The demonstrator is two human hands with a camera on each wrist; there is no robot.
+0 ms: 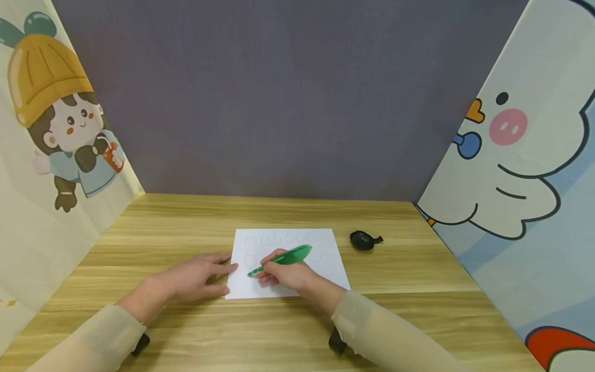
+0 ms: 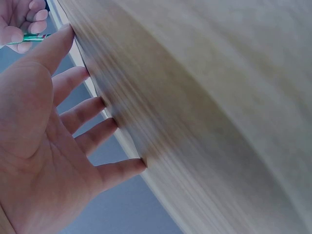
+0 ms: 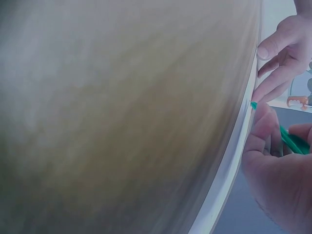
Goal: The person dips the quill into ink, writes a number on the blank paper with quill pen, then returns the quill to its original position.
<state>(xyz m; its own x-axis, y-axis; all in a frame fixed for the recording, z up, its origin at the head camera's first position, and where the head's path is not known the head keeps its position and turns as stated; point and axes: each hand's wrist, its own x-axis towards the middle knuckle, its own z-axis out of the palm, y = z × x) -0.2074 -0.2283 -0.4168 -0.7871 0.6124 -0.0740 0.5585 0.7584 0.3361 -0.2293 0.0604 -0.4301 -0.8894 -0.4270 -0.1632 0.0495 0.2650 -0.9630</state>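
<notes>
A white sheet of paper (image 1: 288,287) lies on the wooden table, with a row of faint 6-like figures along its top and a second row partly hidden by my right hand (image 1: 290,274). That hand pinches a green pen (image 1: 297,253) with a leaf-shaped upper end; its tip points down at the left part of the sheet. My left hand (image 1: 200,276) rests with spread fingers at the sheet's left edge, fingertips touching the paper or the table beside it. In the left wrist view the fingers (image 2: 83,114) are extended. The right wrist view shows the green pen (image 3: 292,140) between thumb and fingers.
A small black rounded object with a short tail (image 1: 362,241) lies right of the paper. A grey panel (image 1: 279,103) stands behind the wooden table (image 1: 186,222), and cartoon-printed walls (image 1: 525,155) close off both sides.
</notes>
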